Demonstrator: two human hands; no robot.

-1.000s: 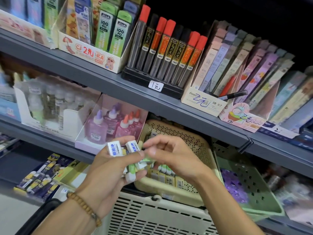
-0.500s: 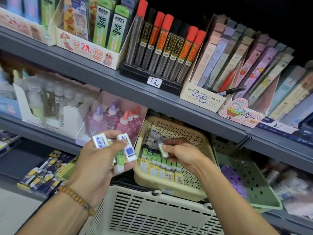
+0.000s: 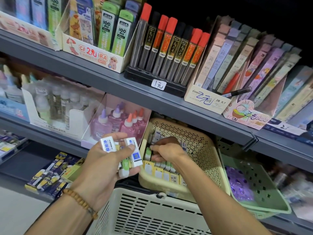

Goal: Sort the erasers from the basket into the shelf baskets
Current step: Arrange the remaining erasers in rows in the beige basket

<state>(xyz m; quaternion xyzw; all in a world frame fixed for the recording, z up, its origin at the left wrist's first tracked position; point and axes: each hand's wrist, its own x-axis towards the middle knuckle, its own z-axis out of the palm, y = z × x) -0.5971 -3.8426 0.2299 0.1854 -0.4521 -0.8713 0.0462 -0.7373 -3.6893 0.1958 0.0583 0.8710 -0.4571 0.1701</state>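
My left hand (image 3: 103, 160) holds a bunch of wrapped erasers (image 3: 133, 153), white ones with blue print and green-sleeved ones, in front of the shelf. My right hand (image 3: 166, 150) reaches into the beige perforated shelf basket (image 3: 201, 145), fingertips pinching a green-sleeved eraser (image 3: 148, 152) down among rows of erasers standing inside. The white slotted carrying basket (image 3: 152, 214) sits just below both hands.
A green shelf basket (image 3: 254, 187) with purple items stands right of the beige one. Pink glue bottles (image 3: 116, 124) in a box sit to its left. Lead tubes and refill boxes fill the upper shelf (image 3: 118, 82). Yellow and blue packs lie at lower left.
My right hand took a green eraser from the left hand's bunch, carried it into the beige basket and has pushed deeper among the rows. The left hand stayed in place.
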